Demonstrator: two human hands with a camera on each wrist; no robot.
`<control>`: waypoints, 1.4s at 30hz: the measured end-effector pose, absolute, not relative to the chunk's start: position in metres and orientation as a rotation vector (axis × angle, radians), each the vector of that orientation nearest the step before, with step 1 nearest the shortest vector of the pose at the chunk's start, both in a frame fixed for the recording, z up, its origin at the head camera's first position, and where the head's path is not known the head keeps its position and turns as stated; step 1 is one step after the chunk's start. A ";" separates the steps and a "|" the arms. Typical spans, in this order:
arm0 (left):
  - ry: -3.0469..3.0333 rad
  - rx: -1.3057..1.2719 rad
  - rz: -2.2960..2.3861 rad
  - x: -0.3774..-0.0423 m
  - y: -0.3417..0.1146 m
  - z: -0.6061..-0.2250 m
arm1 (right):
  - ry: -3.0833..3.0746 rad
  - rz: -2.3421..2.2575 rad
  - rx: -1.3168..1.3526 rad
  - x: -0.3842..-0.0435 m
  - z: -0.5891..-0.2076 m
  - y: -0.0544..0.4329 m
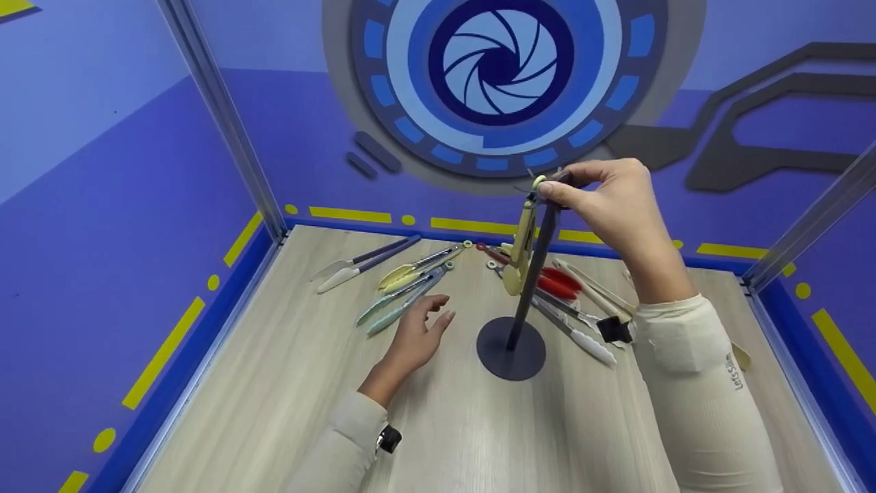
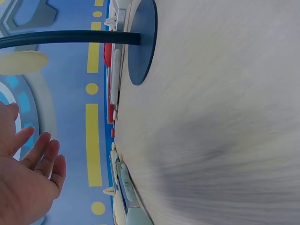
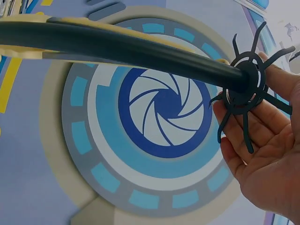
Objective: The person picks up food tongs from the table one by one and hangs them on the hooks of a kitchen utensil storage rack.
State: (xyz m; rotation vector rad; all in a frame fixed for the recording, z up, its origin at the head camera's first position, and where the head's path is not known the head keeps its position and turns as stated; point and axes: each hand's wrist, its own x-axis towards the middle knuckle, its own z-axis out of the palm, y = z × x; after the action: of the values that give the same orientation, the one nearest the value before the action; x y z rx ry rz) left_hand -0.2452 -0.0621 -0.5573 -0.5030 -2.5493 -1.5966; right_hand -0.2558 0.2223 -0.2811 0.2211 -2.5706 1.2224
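Note:
A dark hook stand rises from a round base [image 1: 494, 352], its pole [image 1: 537, 267] leaning a little in the head view. Several thin curved hooks fan out around its top ring [image 3: 248, 80]. My right hand [image 1: 612, 205] grips that top, thumb on one side and fingers curled behind the hooks. Pale yellow tongs [image 1: 523, 236] hang beside the pole, head downward, their yellow end loop right by my right thumb. Left of the stand, my left hand [image 1: 416, 334] holds nothing, its fingers loosely bent near light teal tongs [image 1: 387, 320].
Left on the table lie white-tipped tongs with dark handles [image 1: 383, 255] and yellow tongs [image 1: 400, 277]. Behind and right of the stand are red tongs [image 1: 560, 283], white-tipped tongs [image 1: 592, 347] and beige tongs [image 1: 594, 286]. Blue printed panels [image 1: 287, 137] enclose the table.

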 end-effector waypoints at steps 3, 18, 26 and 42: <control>-2.556 -0.489 -1.600 -0.244 -0.064 -0.559 | -2.560 1.231 0.208 -0.257 -0.280 0.221; -2.577 -0.430 -1.604 -0.241 -0.076 -0.564 | -2.576 1.219 0.142 -0.258 -0.280 0.220; -2.584 -0.407 -1.627 -0.240 -0.083 -0.569 | -2.452 1.229 0.143 -0.254 -0.290 0.215; -2.599 -0.343 -1.617 -0.233 -0.097 -0.583 | -2.387 1.378 0.143 -0.256 -0.295 0.213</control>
State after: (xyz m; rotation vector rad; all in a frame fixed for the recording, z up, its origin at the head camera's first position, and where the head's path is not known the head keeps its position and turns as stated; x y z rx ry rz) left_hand -0.2334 -0.0975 -0.5830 -0.3427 -2.5988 -1.6170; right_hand -0.2562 0.2131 -0.2946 0.1426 -2.3875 1.3779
